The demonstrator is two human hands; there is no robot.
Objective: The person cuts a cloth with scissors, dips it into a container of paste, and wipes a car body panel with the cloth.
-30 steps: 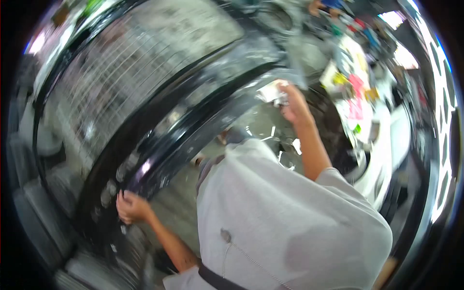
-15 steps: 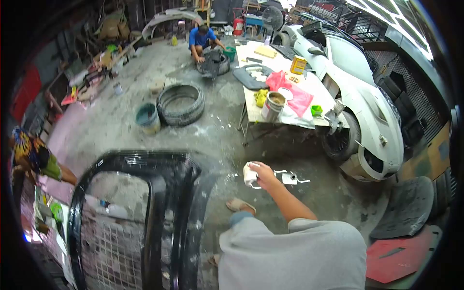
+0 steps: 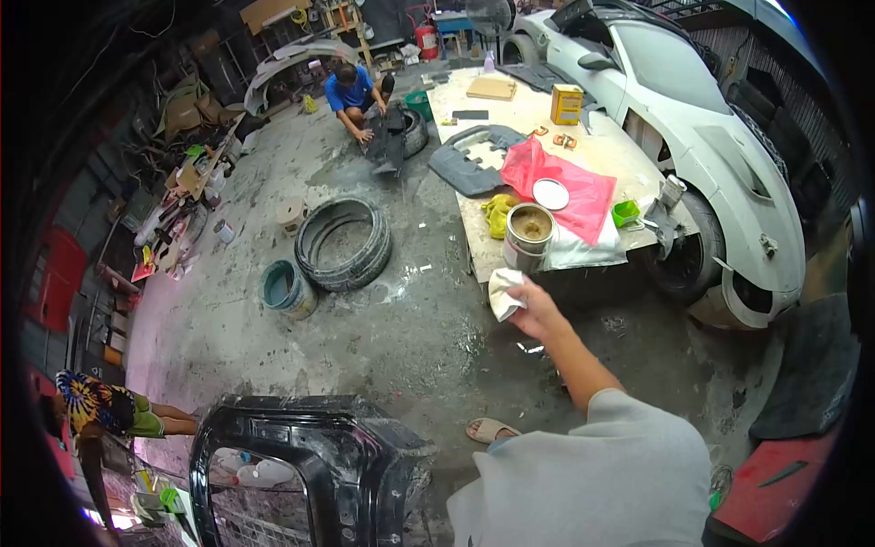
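Observation:
My right hand (image 3: 536, 310) is closed around a folded off-white sheet (image 3: 505, 294), which looks like paper or cloth; I cannot tell which. It is held in the air just in front of the table's near edge. Beyond it on the table (image 3: 474, 205) stands an open can (image 3: 530, 239) with brownish content. A yellow crumpled cloth (image 3: 498, 215) lies beside the can, and a round white lid (image 3: 550, 194) rests on pink plastic (image 3: 583, 202). My left hand is out of view. At the bottom left is a glossy black car body panel (image 3: 314, 456) with a large opening.
A white car (image 3: 674, 100) stands right of the table. Tires (image 3: 344, 244) and a bucket (image 3: 288, 290) are on the floor. One person in a blue shirt (image 3: 351, 94) squats over a dark part; another person (image 3: 109, 406) is at the left. Red panels (image 3: 779, 483) lie lower right.
My view has shifted, so the table appears closer and the black panel lower. My right hand, still gripping the sheet, has moved toward the table and the open can.

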